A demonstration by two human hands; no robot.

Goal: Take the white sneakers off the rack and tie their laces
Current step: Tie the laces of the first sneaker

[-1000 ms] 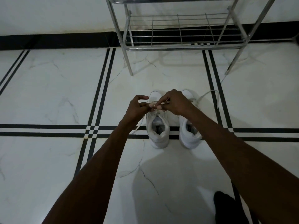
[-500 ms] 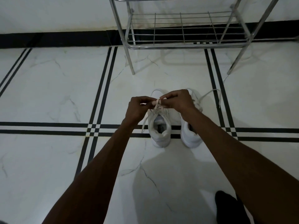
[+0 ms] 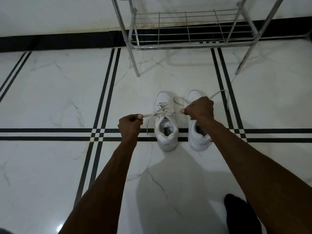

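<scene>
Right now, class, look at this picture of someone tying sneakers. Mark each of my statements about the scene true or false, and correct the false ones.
1. Both white sneakers stand on the floor. True.
2. The left hand pinches a lace. True.
3. The right hand rests flat on the floor. False: it is closed, pulling a lace over the sneakers.
4. A sneaker sits on the rack. False: the shelf in view holds nothing.
</scene>
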